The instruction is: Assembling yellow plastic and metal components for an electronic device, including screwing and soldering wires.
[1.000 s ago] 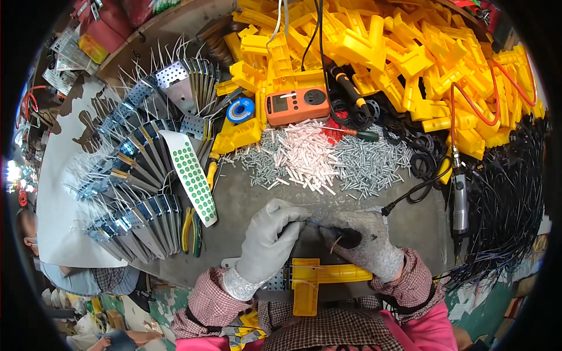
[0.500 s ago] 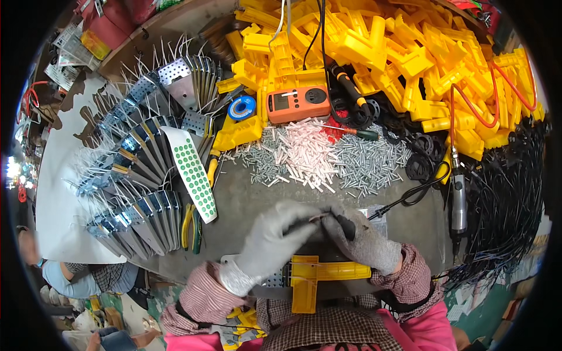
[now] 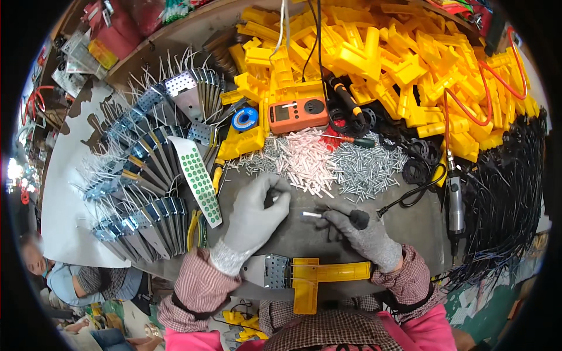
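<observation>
My left hand (image 3: 253,215), in a grey glove, is raised over the table with thumb and forefinger curved and a gap between their tips; nothing shows in it. My right hand (image 3: 366,234), gloved too, pinches a thin white stick (image 3: 312,214) with a bluish end that points left. A dark rounded patch sits at its fingers, and I cannot tell whether it is glove or object. Below both hands, at the table's front edge, lies a yellow plastic housing (image 3: 305,286) with a long arm to the right. A perforated metal plate (image 3: 276,271) adjoins its left side.
Ahead lie heaps of grey screws (image 3: 369,169) and pinkish-white small pieces (image 3: 307,161). Behind are an orange multimeter (image 3: 298,114), solder reel (image 3: 244,119) and piled yellow housings (image 3: 410,70). Wired metal plates (image 3: 146,225) and a sticker sheet (image 3: 199,181) stand left; an electric screwdriver (image 3: 456,205) and black cables (image 3: 503,193) right.
My hands were together over the middle; they have parted, the left moving left and up. The white stick now shows in my right hand, and the metal plate is uncovered.
</observation>
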